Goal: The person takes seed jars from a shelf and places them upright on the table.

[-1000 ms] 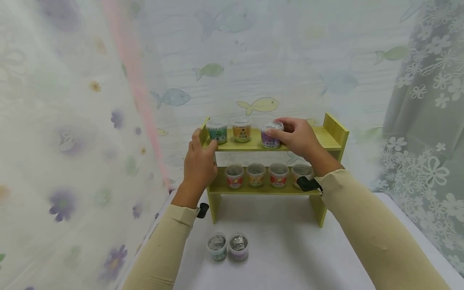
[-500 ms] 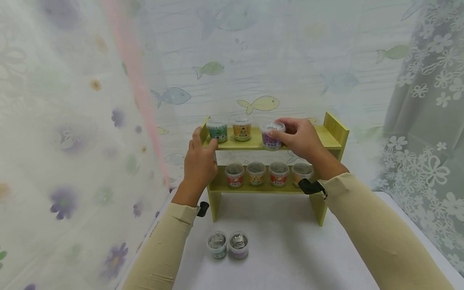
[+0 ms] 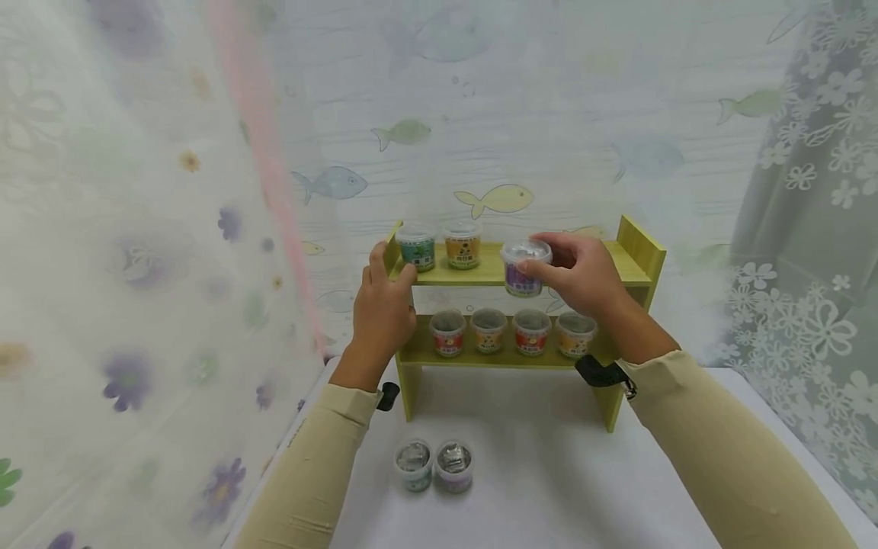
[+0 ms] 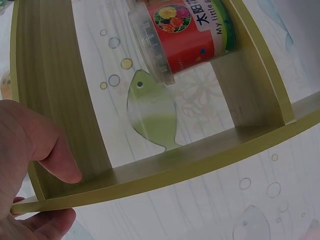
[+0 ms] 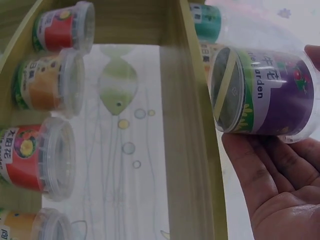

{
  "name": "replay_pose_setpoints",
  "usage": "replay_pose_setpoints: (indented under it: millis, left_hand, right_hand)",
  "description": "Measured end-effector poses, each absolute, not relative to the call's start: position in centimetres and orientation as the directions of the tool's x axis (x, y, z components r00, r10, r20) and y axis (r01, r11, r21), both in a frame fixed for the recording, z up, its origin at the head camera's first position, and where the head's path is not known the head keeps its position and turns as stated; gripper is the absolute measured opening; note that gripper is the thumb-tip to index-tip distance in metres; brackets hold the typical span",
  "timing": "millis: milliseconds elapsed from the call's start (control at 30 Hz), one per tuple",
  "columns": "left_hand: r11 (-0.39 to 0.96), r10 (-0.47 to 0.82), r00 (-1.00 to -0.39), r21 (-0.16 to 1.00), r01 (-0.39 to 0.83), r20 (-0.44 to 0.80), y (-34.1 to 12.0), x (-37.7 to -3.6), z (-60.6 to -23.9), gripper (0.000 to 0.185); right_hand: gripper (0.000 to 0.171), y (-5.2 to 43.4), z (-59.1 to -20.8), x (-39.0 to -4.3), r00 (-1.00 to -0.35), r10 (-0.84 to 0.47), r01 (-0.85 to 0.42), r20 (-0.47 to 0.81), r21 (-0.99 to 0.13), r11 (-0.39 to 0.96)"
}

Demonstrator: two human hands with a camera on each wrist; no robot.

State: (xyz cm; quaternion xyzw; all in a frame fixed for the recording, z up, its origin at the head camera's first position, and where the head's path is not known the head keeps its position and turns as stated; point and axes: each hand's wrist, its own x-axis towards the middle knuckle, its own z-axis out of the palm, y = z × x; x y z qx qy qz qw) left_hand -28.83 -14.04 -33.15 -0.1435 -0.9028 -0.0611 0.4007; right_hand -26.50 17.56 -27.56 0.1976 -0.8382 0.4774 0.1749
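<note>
My right hand [image 3: 583,271] holds a lidded plastic cup with a purple label [image 3: 524,268], thumb in front and fingers behind. The cup's bottom shows in the right wrist view, off the upper board and slightly in front of it. My left hand [image 3: 384,309] grips the left side panel of a two-tier yellow-green wooden rack [image 3: 631,263], thumb on the inner face and fingers outside, as the left wrist view shows. On the upper board, near that hand, stand a green-labelled cup [image 3: 417,250] and an orange-labelled cup [image 3: 463,248].
Several cups line the lower board, among them a red-labelled cup [image 3: 448,335] and an orange-labelled cup [image 3: 575,335]. Two more cups, one greenish [image 3: 414,467] and one pale purple [image 3: 454,467], stand on the white tabletop [image 3: 521,473]. A fish-patterned curtain [image 3: 549,114] hangs behind.
My right hand has lifted the purple-labelled cup off the upper board and drawn it towards me and slightly right. My left hand stays on the rack's side panel.
</note>
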Motion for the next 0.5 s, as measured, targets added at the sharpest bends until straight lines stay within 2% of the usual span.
replay_pose_setpoints:
  millis: [233,500]
  left_hand:
    - [0.952,0.212,-0.636,-0.010,0.305,0.742,-14.0,-28.5,-33.0,0.039]
    - [0.949,0.214,-0.631,-0.005,0.315,0.746,-13.9,-28.5,-33.0,0.039]
  right_hand:
    - [0.058,17.7,-28.4,-25.3,-0.862,-0.168,-0.501,0.479,-0.750,0.432]
    - [0.057,17.8,-31.3,-24.2,-0.873,-0.201,-0.488,0.445,-0.773,0.405]
